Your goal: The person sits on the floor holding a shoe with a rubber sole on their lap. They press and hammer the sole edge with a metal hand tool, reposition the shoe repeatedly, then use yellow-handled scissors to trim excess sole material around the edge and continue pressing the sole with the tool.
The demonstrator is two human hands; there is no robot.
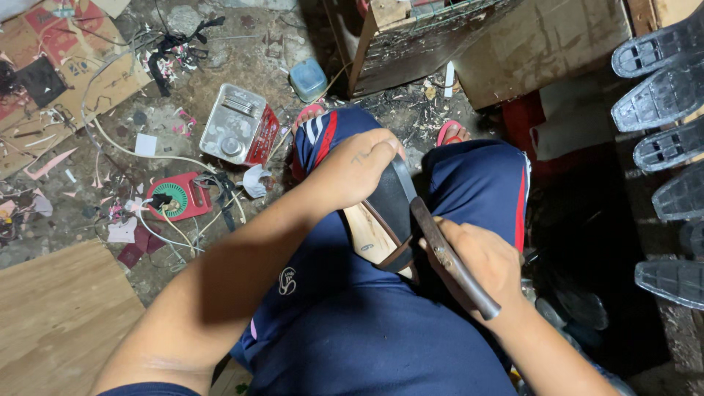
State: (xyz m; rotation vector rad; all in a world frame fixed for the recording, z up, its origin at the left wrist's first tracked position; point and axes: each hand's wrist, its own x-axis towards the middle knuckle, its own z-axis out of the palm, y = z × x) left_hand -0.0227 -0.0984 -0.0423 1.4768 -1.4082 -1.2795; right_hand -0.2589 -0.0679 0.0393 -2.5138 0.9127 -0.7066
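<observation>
Shoe (386, 213) sits on the person's lap, between the knees in navy track pants (477, 183). It shows a black upper, a brown band across it and a pale tan insole. Long axis runs from upper right, near the left hand, down to lower left over the thigh; which end is the toe, cannot tell.

Left hand (352, 165) is curled over the top end of the shoe, fingers wrapped down and clamping it. Right hand (480, 260) is fisted around a dark handled tool (451, 257), a long brown-grey bar lying diagonally, upper end touching the shoe's right edge, lower end sticking out past the wrist. Tool lies roughly parallel to the shoe's right side.

Left of the shoe: littered floor with a metal tin (235, 123), a red fan-like device (176, 194) with white cords, paper scraps, and a plywood sheet (59, 315) toward the lower left. Above the shoe: two red sandals (451, 132) on the feet, a wooden crate (411, 37) and cardboard. Right of the shoe: a column of black shoe soles (664, 95) near the frame edge, dark gap between them and the knee. Open room is mostly left of the shoe, over the floor; the right side is tight.
</observation>
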